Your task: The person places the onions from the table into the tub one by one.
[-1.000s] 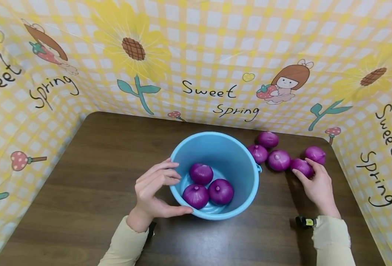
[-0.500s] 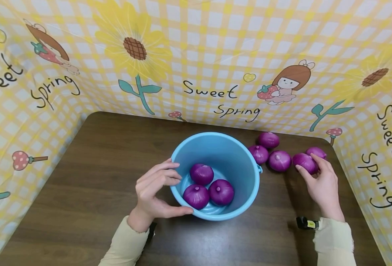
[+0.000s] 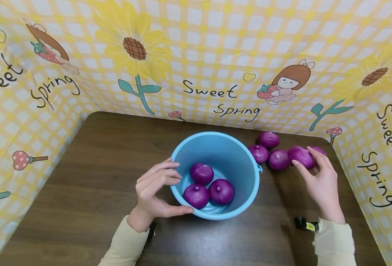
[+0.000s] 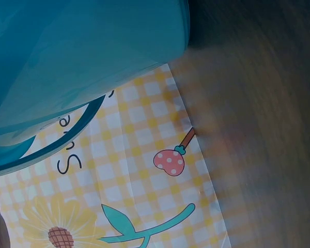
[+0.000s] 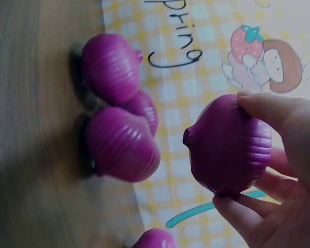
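A light blue bucket stands upright on the table, with three purple onions on its bottom. My left hand holds the bucket's left side, thumb on the near rim and fingers over the edge. To the right, my right hand grips an onion between thumb and fingers. The right wrist view shows this held onion raised off the table, its stem end pointing away from the palm. Another onion sits behind that hand, partly hidden.
Three more onions lie close together to the right of the bucket, near the back edge of the brown table. A yellow checked cloth with printed flowers rises behind and at both sides.
My right hand first shifted a little right with the onion against its neighbour, then lifted it slightly and moved it back left. The left hand and bucket have stayed put.
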{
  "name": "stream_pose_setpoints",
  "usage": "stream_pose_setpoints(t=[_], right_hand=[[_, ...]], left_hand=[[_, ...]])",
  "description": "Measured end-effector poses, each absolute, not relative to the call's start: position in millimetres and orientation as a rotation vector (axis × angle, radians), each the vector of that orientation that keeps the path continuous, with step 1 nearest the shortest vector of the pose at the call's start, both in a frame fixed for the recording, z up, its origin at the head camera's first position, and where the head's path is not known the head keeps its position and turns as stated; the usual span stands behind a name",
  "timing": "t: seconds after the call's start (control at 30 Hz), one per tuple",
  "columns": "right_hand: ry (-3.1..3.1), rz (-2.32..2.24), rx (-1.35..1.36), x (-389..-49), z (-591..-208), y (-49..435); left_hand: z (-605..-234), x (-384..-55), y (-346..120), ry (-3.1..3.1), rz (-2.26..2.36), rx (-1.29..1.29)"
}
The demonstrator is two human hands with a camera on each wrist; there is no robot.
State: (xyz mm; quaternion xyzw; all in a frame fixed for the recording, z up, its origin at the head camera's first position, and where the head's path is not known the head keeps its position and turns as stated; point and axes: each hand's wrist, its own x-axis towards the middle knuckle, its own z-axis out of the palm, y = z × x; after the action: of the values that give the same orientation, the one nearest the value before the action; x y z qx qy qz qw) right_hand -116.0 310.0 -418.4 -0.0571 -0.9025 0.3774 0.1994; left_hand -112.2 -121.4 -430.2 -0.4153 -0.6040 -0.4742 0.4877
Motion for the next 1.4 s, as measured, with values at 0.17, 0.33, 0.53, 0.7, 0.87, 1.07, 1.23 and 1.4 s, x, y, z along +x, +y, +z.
stream_pose_setpoints(t=[0.17, 0.33, 0.53, 0.7, 0.87, 1.07, 1.23, 1.4], right_hand=[[-2.498, 1.074, -0.13, -115.5, -412.0, 302.2], [-2.492, 1.093, -0.115, -114.7, -408.3, 295.8], [-2.485, 1.101, -0.105, -113.7, -407.1, 289.6], [-2.487, 1.111, -0.072, -112.5, -407.8, 285.5], [-2.509, 1.114, -0.047, -111.1, -406.7, 281.4], [-2.511, 1.103, -0.017, -110.4, -404.0, 276.8], [-2.515, 1.089, -0.001, -109.3, -401.2, 273.5], [-2.496, 1.106, 0.03, -108.0, -396.9, 268.8]], left_hand=[[-430.4, -113.0, -121.4, -1.467, -1.151, -1.013], [-430.8, -113.0, -121.7, -1.472, -1.153, -1.012], [-431.4, -112.7, -121.9, -1.478, -1.152, -1.008], [-431.7, -113.0, -121.4, -1.47, -1.151, -1.008], [-431.7, -113.0, -121.7, -1.467, -1.146, -1.005], [-429.4, -112.1, -121.3, -1.466, -1.137, -0.996], [-427.7, -112.0, -121.1, -1.463, -1.129, -0.983], [-426.8, -111.8, -120.7, -1.457, -1.134, -0.978]])
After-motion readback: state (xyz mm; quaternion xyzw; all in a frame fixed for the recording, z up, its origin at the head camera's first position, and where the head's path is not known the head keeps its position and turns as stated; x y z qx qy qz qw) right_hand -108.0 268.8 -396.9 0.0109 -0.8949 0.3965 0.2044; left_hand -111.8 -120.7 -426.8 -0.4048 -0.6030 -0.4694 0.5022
